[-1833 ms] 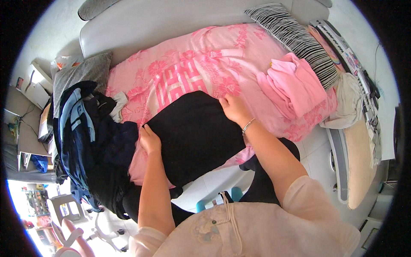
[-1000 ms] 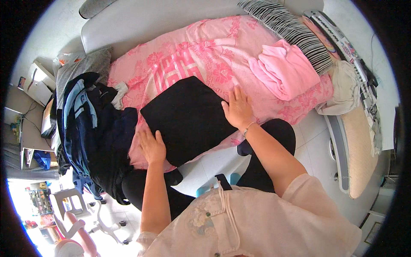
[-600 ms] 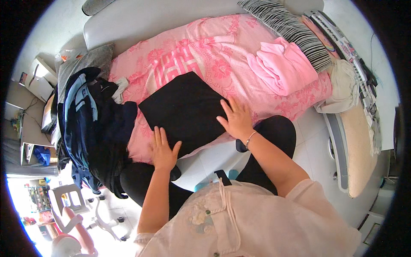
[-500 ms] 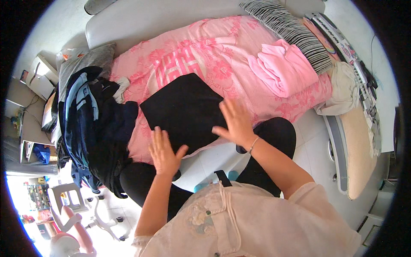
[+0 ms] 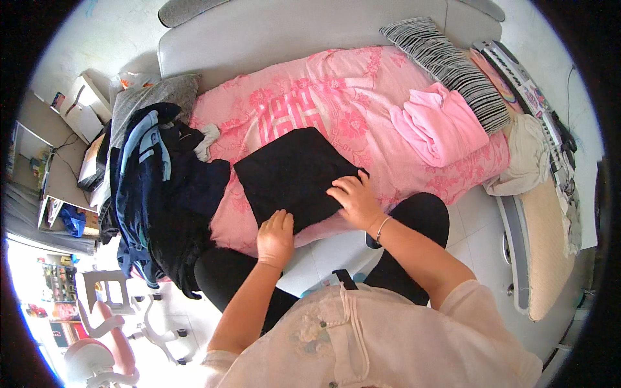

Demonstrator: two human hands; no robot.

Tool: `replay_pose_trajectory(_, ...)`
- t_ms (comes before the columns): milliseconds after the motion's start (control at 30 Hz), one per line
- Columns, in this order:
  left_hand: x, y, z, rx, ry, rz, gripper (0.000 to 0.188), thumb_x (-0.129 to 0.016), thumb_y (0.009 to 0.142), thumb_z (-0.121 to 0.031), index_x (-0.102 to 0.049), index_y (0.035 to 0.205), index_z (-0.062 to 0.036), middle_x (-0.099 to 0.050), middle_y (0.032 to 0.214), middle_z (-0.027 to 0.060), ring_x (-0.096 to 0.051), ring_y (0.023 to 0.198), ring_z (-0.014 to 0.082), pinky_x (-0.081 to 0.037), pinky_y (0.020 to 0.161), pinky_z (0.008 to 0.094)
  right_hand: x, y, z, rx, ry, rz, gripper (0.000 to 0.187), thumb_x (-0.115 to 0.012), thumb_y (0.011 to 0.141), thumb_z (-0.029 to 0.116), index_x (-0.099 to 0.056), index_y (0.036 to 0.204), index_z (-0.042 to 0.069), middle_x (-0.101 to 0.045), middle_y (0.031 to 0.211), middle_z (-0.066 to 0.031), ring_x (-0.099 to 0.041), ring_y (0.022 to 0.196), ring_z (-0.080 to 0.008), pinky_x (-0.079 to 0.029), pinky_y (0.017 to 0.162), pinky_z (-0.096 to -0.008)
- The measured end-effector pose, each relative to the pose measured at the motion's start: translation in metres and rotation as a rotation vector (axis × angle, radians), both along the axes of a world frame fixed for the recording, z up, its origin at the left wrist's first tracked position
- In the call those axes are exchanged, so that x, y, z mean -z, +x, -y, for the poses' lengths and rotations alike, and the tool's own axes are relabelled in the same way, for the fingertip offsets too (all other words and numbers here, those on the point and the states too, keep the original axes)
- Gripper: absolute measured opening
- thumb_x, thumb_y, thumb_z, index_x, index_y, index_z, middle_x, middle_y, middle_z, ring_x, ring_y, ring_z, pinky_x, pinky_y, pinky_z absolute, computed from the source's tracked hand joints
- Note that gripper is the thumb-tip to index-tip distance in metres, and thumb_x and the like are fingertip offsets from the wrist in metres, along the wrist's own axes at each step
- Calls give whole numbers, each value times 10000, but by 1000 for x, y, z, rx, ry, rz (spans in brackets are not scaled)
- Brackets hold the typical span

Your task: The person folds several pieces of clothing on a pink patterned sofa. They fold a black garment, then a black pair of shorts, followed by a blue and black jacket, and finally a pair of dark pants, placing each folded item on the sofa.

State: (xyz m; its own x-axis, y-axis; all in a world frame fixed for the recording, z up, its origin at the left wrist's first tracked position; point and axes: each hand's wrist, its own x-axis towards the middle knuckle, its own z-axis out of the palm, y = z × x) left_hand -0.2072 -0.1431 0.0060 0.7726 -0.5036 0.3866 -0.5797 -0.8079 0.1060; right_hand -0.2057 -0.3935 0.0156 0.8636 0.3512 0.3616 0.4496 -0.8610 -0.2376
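A piece of folded black clothing [image 5: 291, 171] lies flat on the pink bedspread [image 5: 246, 110], its exact kind not shown. At its near left corner is my left hand [image 5: 276, 238], fingers bent together over the edge. My right hand [image 5: 357, 202] grips the right-hand edge, its fingers curled on the fabric. The thumb of the left hand is mostly hidden. To the left, a heap of dark clothes [image 5: 162, 187] reaches nearly to the black piece.
A folded pink blanket [image 5: 436, 126] lies at the right, beside a black-and-white striped pillow [image 5: 453, 71]. Behind the heap is a grey pillow [image 5: 155, 97]. A keyboard instrument [image 5: 517, 77] runs along the right wall. A white chair [image 5: 107, 317] stands at the lower left.
My hands were spread flat over the black clothing; now their fingers have curled in on its near and right edges. The whole view has shifted slightly.
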Motion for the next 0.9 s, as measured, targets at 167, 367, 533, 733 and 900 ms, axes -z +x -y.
replay_pose_trajectory(167, -104, 41, -9, 19, -130, 103, 259, -596, 686, -32, -577, 943, -59, -616, 880, 115, -613, 819, 323, -509, 690, 412, -85, 47, 4, -60, 261, 65, 261, -690, 711, 112, -594, 954, 113, -630, 891, -106, -606, 886, -313, -440, 783, -455)
replay_pose_trajectory(367, -252, 85, -16, 24, -340, -206, 232, -689, 736, -72, -613, 945, -7, -643, 849, 153, -625, 794, 264, -483, 725, 333, -206, 100, 24, -176, 267, 24, 243, -673, 796, 199, -614, 946, 18, -626, 821, -199, -613, 780, -364, -471, 679, -395)
replay_pose_trajectory(533, -219, 163, -25, 90, -331, -399, 305, -712, 725, -134, -631, 994, -14, -659, 889, 187, -646, 850, 337, -492, 755, 387, -184, 163, 34, -151, 157, -164, 263, -677, 788, 207, -634, 972, 26, -639, 878, -205, -619, 831, -366, -476, 723, -410)
replay_pose_trajectory(733, -59, 186, -12, -286, -344, -175, 443, -651, 791, -147, -540, 1198, -12, -609, 1111, 218, -571, 1040, 391, -457, 901, 434, -47, 176, 6, 149, 347, 181, 173, -618, 794, 134, -632, 926, 22, -639, 863, -175, -610, 831, -354, -486, 745, -448)
replay_pose_trajectory(900, -18, 133, 35, -225, -232, -92, 453, -601, 842, -160, -510, 1264, -24, -401, 1412, 176, -337, 1335, 360, -284, 1057, 535, -26, 133, -42, 41, 322, 170, 324, -607, 835, 120, -563, 1145, 37, -564, 1188, -186, -502, 1149, -389, -398, 960, -463)
